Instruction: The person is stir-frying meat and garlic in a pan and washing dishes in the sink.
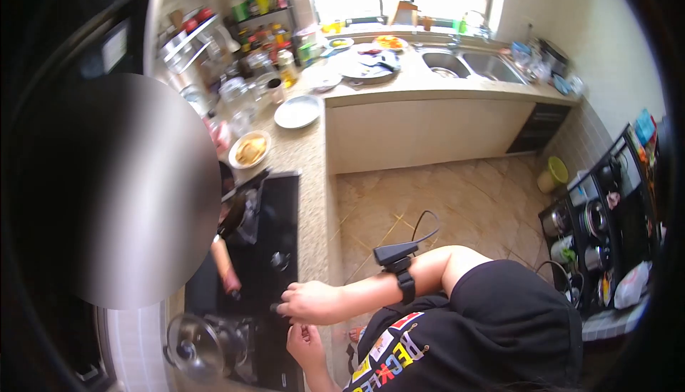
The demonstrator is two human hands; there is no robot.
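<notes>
My right hand [311, 303], with a black strapped device [398, 256] on the wrist, reaches over the front edge of the black cooktop [275, 213]. Its fingertips close on a small dark stove knob [276, 309]. Just below, my left hand [305, 343] is closed with its fingers curled; I cannot make out what, if anything, is inside. A wooden pan handle [225, 267] points toward me from the back burner area, its pan mostly hidden. To the left of my hands stands a pot with a glass lid [196, 349]. Another round silver knob [280, 260] is farther along.
A large blurred metal surface [157, 199] blocks the left. Beyond the cooktop are a bowl of yellowish food [250, 150], a white plate [298, 111] and several bottles [287, 67]. The double sink [492, 67] is under the window. A dark rack [596, 199] holds pots at right.
</notes>
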